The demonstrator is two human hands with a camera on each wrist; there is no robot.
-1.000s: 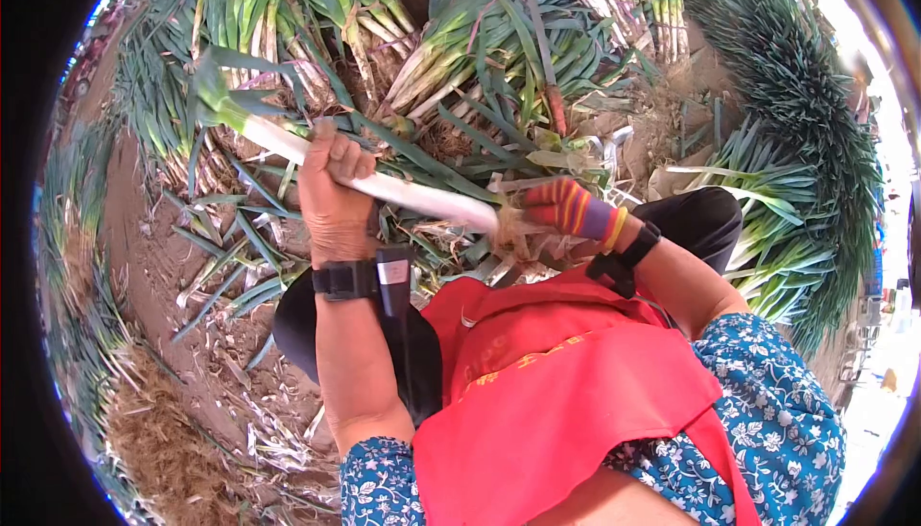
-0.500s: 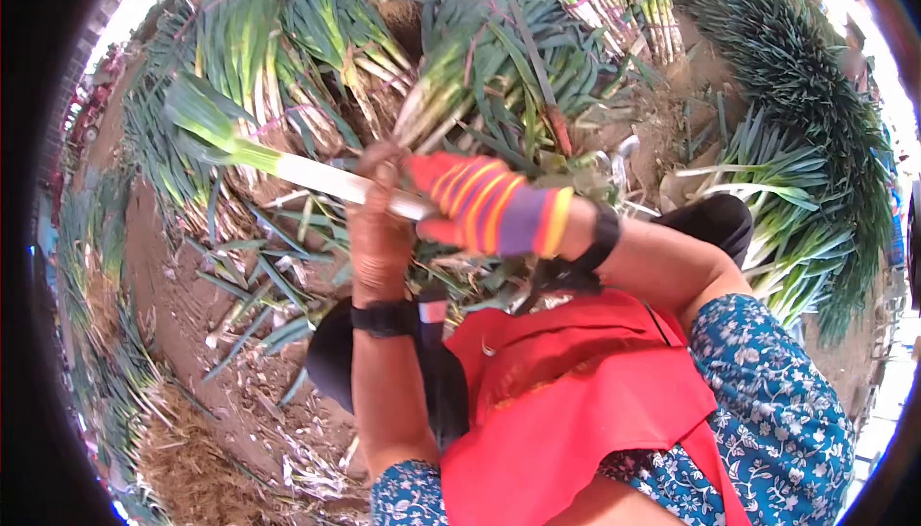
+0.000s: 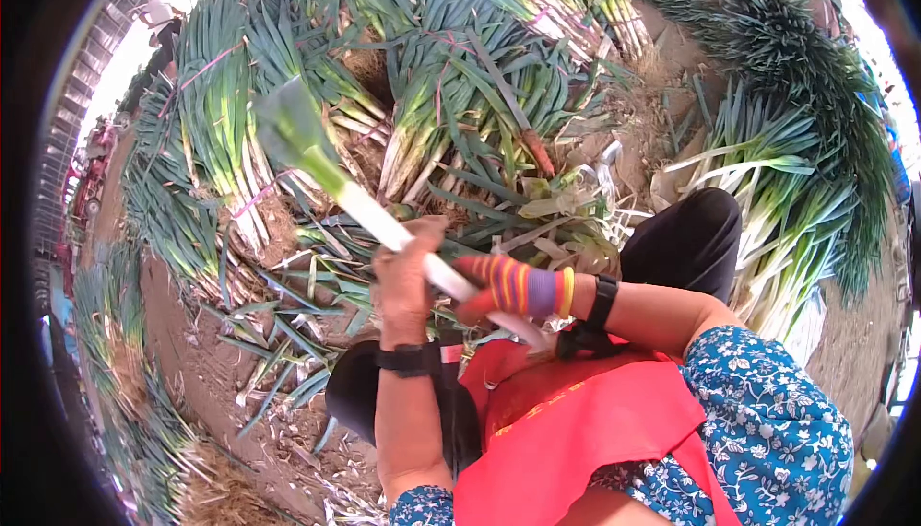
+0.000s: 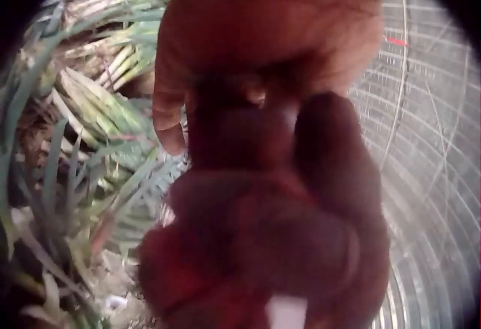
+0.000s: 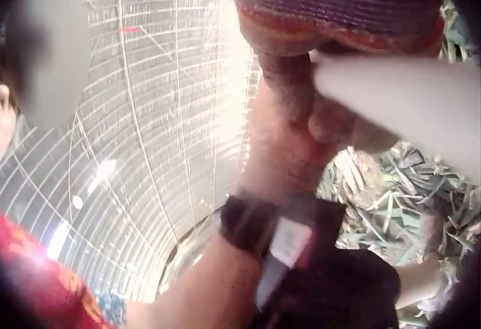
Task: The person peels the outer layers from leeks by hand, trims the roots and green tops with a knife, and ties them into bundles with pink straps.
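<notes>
One leek (image 3: 374,214) is held slantwise in the head view, its green leafy top up and left, its pale lower end close over the red apron. My bare left hand (image 3: 403,281) grips the white stem around its middle. Just below it, my right hand (image 3: 513,286), in a striped knit glove, wraps round the lower stem. The right wrist view shows the white stem (image 5: 406,96) blurred beside the glove (image 5: 338,13). In the left wrist view the fingers (image 4: 293,246) are dark and hide most of the stem.
Tied leek bundles (image 3: 235,133) lie ahead, with a long blade-like tool (image 3: 513,99) having a brown handle on them. A dense leek row (image 3: 767,46) and loose leeks (image 3: 796,190) lie at right. Cut leaf scraps (image 3: 288,344) litter the soil near my knees.
My right hand moved from the root end up beside my left hand, then back down the lower stem. The leek now tilts more steeply, its lower end nearer the apron.
</notes>
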